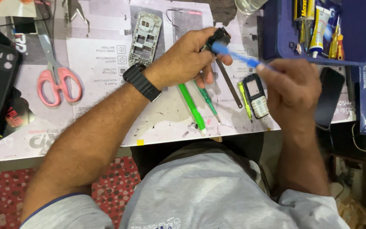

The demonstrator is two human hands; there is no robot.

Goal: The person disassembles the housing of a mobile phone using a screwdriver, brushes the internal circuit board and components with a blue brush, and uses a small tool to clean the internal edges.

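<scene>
The bench (106, 127) is covered with white card; pink scissors (58, 80) are laid left of the left hand (187, 59), green screwdrivers (193, 106) beneath it.

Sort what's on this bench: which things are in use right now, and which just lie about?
In use: left hand holding a small black part; right hand working a blue tool on it.

Lying about: pink scissors, grey phone frame, green screwdrivers, small phone, blue tray.

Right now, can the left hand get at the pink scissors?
Probably not without letting go first: the left hand is closed on a small black part. The pink scissors lie uncovered on the work mat beside that forearm, so the path itself looks free.
</scene>
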